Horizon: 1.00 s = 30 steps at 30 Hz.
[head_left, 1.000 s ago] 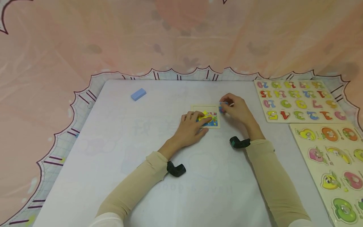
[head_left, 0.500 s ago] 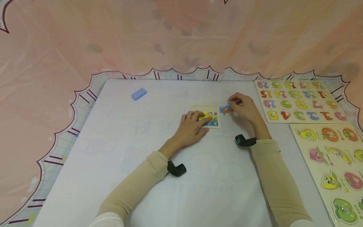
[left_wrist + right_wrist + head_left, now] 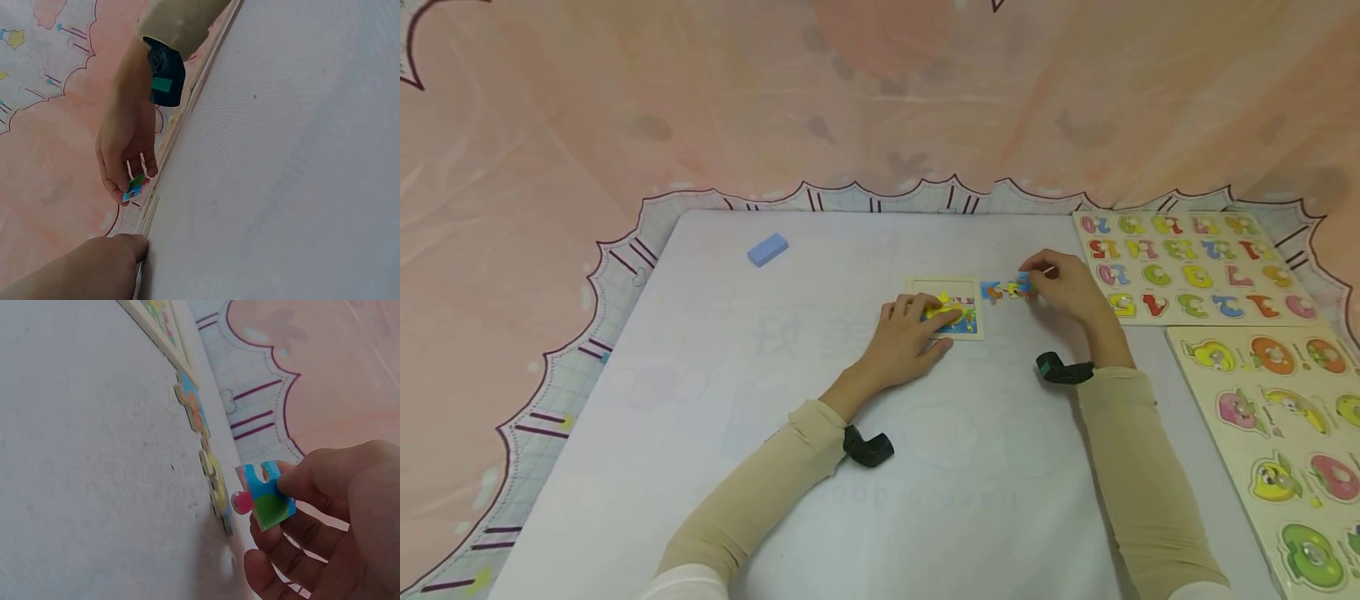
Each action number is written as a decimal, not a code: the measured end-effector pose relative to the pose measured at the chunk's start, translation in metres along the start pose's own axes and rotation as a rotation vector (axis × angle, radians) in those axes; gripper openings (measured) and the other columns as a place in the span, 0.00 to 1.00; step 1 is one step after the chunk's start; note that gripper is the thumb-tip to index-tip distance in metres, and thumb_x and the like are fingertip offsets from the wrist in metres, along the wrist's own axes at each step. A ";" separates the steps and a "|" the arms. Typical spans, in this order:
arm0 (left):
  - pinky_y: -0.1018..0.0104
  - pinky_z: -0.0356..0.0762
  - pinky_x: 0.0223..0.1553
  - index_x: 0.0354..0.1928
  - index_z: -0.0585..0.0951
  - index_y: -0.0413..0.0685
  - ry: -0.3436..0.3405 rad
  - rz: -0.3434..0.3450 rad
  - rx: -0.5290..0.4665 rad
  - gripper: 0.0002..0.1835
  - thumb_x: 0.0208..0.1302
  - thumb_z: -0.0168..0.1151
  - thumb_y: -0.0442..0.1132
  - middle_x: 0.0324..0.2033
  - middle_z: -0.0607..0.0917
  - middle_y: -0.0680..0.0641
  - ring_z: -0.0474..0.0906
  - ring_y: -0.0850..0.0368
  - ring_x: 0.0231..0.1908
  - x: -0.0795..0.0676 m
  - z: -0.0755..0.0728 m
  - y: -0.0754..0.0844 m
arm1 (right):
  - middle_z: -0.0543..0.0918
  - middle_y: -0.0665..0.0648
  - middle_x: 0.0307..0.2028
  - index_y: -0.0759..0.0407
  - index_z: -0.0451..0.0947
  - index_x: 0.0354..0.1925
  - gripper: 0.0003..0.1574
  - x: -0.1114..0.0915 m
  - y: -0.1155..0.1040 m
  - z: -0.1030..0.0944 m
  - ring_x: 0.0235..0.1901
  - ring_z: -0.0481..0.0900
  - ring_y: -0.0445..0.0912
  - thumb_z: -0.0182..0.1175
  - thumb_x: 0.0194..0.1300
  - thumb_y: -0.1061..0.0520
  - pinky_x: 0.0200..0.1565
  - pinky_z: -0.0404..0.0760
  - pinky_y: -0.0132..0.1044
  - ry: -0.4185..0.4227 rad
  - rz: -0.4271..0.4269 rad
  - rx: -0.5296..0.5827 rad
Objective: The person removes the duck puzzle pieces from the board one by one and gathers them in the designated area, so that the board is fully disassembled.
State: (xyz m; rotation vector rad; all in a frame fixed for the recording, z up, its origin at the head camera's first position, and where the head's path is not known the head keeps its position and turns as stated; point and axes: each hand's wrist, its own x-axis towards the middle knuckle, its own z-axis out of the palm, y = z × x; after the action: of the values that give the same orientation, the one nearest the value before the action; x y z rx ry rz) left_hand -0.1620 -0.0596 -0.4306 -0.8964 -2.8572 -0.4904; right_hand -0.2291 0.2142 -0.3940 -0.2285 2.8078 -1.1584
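Observation:
My left hand (image 3: 906,342) rests on a small wooden puzzle tray (image 3: 943,285), its fingers spread over the yellow and blue picture at the tray's near part. Thumb and fingers of my right hand (image 3: 1063,287) pinch a jigsaw piece (image 3: 269,497), blue and green with a pink knob. In the right wrist view this piece hangs over the end of a short row of loose pieces on the table. The row starts beside the tray with a blue and orange piece (image 3: 992,292), followed by a yellowish piece (image 3: 1014,290). My left fingers hide part of the picture.
A number puzzle board (image 3: 1195,267) lies at the back right, just beyond my right hand. Nearer on that side is a fruit puzzle board (image 3: 1232,450). A blue block (image 3: 767,249) sits at the back left. A patterned cloth (image 3: 880,125) hangs behind the table.
My right hand has moved rightward from the tray's edge, and loose jigsaw pieces now show in a row on the table where it was. My left hand stays on the tray.

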 end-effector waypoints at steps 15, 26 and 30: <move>0.56 0.60 0.52 0.66 0.68 0.67 0.007 -0.006 0.007 0.24 0.69 0.48 0.56 0.61 0.67 0.50 0.60 0.52 0.58 -0.002 0.002 0.000 | 0.79 0.64 0.45 0.62 0.75 0.49 0.16 -0.007 0.004 -0.013 0.41 0.73 0.51 0.46 0.69 0.57 0.36 0.72 0.35 -0.050 0.085 -0.029; 0.54 0.60 0.53 0.63 0.72 0.63 -0.026 -0.040 -0.218 0.22 0.69 0.51 0.51 0.60 0.69 0.50 0.61 0.52 0.58 0.001 -0.005 -0.008 | 0.74 0.65 0.46 0.64 0.74 0.50 0.15 -0.008 0.006 -0.012 0.44 0.70 0.54 0.48 0.70 0.59 0.41 0.69 0.41 -0.080 0.100 -0.085; 0.54 0.64 0.57 0.60 0.74 0.57 -0.007 -0.056 -0.461 0.18 0.70 0.51 0.47 0.58 0.69 0.49 0.66 0.53 0.57 0.003 -0.014 -0.023 | 0.74 0.65 0.45 0.65 0.73 0.50 0.15 -0.007 0.008 -0.011 0.43 0.70 0.54 0.48 0.70 0.60 0.41 0.69 0.40 -0.079 0.081 -0.094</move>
State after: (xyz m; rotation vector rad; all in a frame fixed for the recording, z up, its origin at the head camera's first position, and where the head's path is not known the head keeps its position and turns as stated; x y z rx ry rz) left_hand -0.1780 -0.0806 -0.4234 -0.8722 -2.8266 -1.1869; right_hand -0.2245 0.2289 -0.3917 -0.1618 2.7773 -0.9796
